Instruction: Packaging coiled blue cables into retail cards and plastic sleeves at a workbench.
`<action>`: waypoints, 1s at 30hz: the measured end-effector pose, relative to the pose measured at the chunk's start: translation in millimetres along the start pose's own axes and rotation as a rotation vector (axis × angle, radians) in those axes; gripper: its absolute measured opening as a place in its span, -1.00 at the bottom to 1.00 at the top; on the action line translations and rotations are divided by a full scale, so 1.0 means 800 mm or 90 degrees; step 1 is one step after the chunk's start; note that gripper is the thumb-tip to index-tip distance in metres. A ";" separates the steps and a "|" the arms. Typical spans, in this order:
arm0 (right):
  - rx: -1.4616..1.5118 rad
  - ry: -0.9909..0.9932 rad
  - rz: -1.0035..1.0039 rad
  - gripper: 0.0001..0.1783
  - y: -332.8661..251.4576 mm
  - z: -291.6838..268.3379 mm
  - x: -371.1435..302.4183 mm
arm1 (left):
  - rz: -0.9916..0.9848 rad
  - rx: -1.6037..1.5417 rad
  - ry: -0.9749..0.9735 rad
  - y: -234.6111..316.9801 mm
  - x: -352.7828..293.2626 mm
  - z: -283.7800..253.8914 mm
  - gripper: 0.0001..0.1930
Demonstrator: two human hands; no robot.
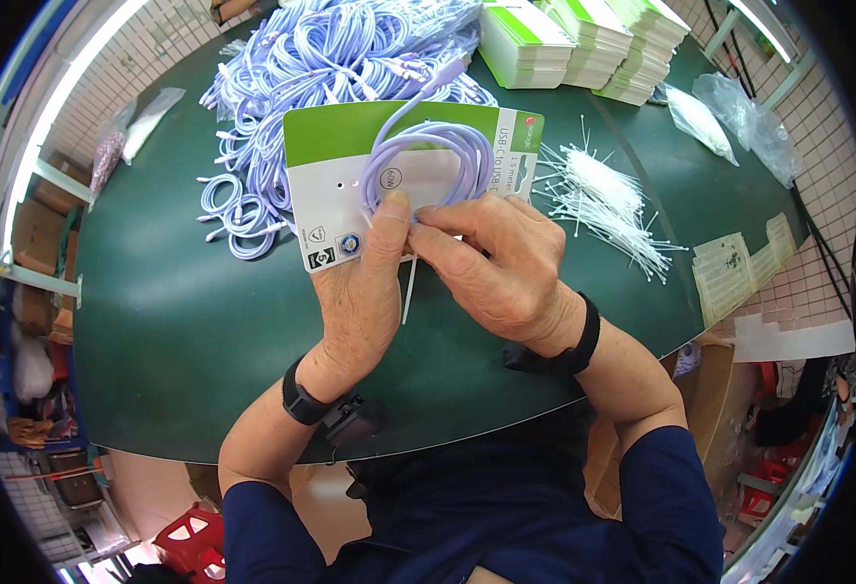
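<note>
My left hand point(365, 282) grips a green-and-white cardboard backing card point(321, 195) from below, its thumb pressing a coiled lilac cable point(472, 161) flat against the card's face. One cable end with a plug point(448, 72) sticks up past the card's top edge. My right hand point(496, 258) is closed at the coil's lower side, thumb and forefinger pinched on a thin white cable tie point(409, 292). The tie's tail hangs down between both hands. Where the tie meets the coil is hidden by my fingers.
A big heap of coiled lilac cables point(331, 49) covers the far left. Stacks of green-and-white cards point(530, 54) stand at the far right. Loose white cable ties point(608, 200) lie spread to the right. Plastic bags point(706, 122) and a printed paper sheet point(730, 277) lie near the right edge.
</note>
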State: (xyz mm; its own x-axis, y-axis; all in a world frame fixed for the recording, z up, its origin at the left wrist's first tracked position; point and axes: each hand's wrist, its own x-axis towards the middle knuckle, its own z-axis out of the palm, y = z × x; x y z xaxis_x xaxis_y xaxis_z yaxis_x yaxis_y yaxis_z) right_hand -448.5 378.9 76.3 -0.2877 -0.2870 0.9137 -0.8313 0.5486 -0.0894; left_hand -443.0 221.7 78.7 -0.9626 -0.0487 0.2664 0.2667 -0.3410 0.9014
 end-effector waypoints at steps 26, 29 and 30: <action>0.101 0.020 -0.070 -0.66 -0.016 -0.011 -0.008 | -0.035 -0.039 -0.051 0.013 0.008 0.006 -0.46; 0.116 0.025 -0.074 -0.68 -0.015 -0.010 -0.009 | -0.027 -0.049 -0.054 0.012 0.008 0.008 -0.45; 0.121 0.029 -0.076 -0.69 -0.015 -0.009 -0.009 | -0.035 -0.039 -0.053 0.012 0.008 0.007 -0.44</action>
State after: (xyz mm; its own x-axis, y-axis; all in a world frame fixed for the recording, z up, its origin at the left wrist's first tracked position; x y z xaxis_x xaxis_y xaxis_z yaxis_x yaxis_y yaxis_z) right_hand -433.0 380.3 73.8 -0.1638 -0.3032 0.9387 -0.9341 0.3536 -0.0488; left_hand -446.4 223.1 91.1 -0.9678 0.0488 0.2470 0.2079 -0.3984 0.8933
